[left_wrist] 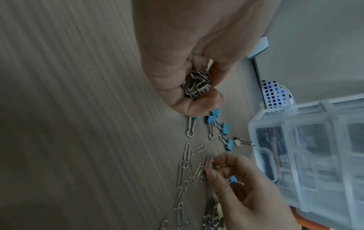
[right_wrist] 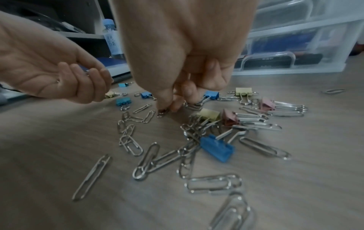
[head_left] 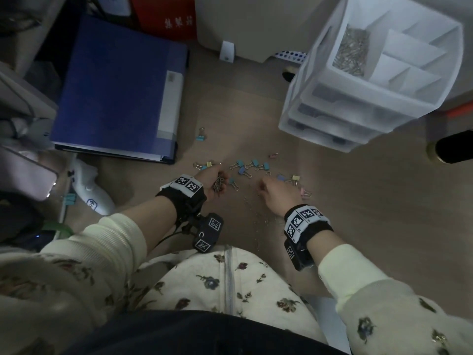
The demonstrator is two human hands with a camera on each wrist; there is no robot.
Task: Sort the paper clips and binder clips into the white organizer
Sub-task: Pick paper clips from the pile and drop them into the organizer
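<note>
My left hand [head_left: 216, 181] hovers just above the wooden floor and grips a bunch of silver paper clips [left_wrist: 196, 84] in its curled fingers. To its right, my right hand [right_wrist: 167, 107] reaches down, thumb and forefinger pinching a paper clip [right_wrist: 161, 114] that lies on the floor. Loose paper clips [right_wrist: 149, 158] and blue [right_wrist: 216, 147], yellow [right_wrist: 210, 114] and pink [right_wrist: 229, 118] binder clips are scattered around both hands. The white organizer [head_left: 320, 62] stands at the far right on clear drawers. One of its compartments holds a pile of paper clips [head_left: 352, 52].
A blue ring binder [head_left: 117, 85] lies on the floor to the far left, with a lone teal binder clip [head_left: 201, 135] near its corner. A white controller [head_left: 89, 188] lies left of my left arm. A dark cylinder [head_left: 453, 147] sits at the right edge.
</note>
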